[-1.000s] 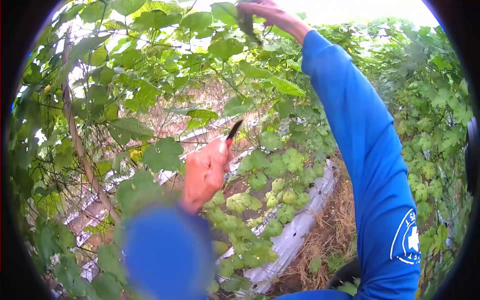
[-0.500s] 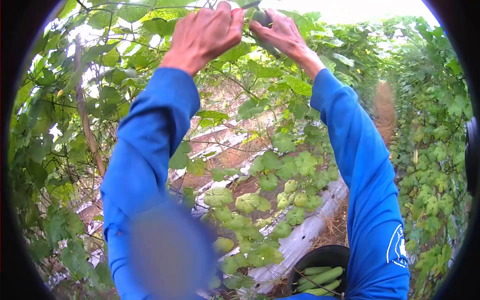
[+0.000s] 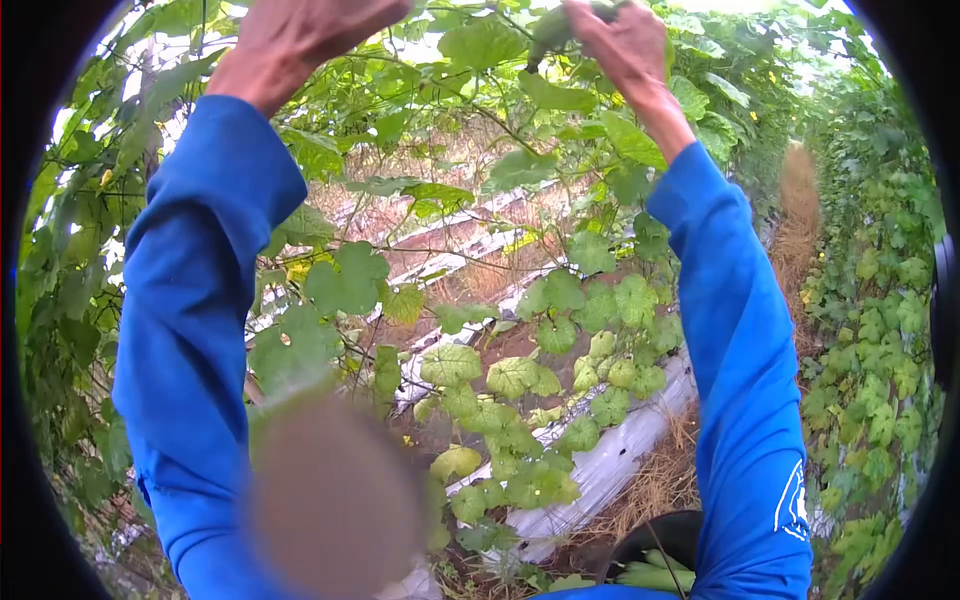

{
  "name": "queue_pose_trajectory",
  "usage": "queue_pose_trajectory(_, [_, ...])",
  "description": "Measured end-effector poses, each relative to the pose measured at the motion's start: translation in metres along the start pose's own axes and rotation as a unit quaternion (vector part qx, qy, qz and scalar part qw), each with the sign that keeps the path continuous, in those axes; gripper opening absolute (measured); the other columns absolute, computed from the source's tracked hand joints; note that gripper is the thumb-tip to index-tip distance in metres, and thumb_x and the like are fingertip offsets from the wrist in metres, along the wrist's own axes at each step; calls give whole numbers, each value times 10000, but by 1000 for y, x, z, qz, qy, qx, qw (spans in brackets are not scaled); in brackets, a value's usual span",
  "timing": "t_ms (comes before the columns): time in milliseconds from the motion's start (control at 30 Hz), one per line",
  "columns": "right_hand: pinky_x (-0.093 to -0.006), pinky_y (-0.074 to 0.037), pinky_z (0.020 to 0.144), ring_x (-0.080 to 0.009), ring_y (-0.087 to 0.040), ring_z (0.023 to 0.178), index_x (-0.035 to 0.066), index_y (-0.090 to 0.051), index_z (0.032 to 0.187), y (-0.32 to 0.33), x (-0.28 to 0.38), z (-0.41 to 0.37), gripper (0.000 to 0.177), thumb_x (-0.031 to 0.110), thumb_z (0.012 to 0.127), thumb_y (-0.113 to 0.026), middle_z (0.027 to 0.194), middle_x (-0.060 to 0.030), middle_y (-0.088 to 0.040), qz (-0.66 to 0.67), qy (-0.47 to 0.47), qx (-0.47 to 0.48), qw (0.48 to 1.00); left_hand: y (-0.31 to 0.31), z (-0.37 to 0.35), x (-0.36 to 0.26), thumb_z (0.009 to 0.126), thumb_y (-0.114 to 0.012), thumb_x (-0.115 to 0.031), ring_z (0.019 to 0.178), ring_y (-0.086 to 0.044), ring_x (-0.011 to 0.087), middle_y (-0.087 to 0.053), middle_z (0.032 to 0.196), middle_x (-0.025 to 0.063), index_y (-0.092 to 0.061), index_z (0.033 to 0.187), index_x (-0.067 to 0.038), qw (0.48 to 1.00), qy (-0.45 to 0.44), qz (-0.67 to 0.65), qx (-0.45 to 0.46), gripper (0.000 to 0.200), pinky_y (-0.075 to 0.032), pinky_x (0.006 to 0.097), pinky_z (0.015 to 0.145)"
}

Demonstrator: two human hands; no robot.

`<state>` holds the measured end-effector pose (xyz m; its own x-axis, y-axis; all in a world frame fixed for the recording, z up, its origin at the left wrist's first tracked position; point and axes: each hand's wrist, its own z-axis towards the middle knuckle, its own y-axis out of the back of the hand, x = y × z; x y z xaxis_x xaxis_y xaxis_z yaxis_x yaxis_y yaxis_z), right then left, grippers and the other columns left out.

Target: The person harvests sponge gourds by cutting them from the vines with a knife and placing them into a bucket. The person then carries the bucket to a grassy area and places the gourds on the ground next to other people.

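My right hand (image 3: 630, 45) is raised at the top of the view, its fingers wrapped around a long green gourd (image 3: 553, 38). The gourd's darker end points down and left, beside the vine leaves. My left hand (image 3: 312, 38) is up at the top left, closed and partly cut off by the frame edge. What it holds, if anything, is hidden. At the bottom right, a dark bucket (image 3: 625, 548) contains several pale green gourds (image 3: 655, 575), partly covered by my right sleeve.
Leafy vines (image 3: 340, 280) hang in front and on both sides. Silvery plastic sheeting (image 3: 600, 490) covers strips of the ground. A path of dry straw (image 3: 797, 210) runs away at the right. A blurred brownish round shape (image 3: 335, 500) blocks the lower left of the view.
My hands have moved apart, the left one up and leftward, the right one slightly right with the gourd. Earlier, a dark blade-like tip and some red showed beside my left hand.
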<state>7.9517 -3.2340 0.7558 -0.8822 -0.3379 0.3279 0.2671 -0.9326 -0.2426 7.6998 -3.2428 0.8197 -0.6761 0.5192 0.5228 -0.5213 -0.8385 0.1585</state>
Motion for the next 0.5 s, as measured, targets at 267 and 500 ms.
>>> queue_pose_trajectory(267, [-377,-566,777,-248,-643,976,23,-510,1243,75,-78,-23,446,342,932,-531,1171,-159,-614,546,-134,-135,816,-17,-118,-22,979,-435,-284,416,-372,176,-379,497,63,-485,721,-54,988,-28,-128,-79,349,-332,349,423])
queue_pose_trajectory(500, [-394,-588,788,-290,-640,979,-52,-535,1126,145,-105,-271,532,424,891,-580,1107,-220,-602,234,-382,187,874,-53,-362,-32,989,-423,-378,569,-401,189,-463,619,92,-562,813,-38,892,291,-317,137,407,-357,349,519])
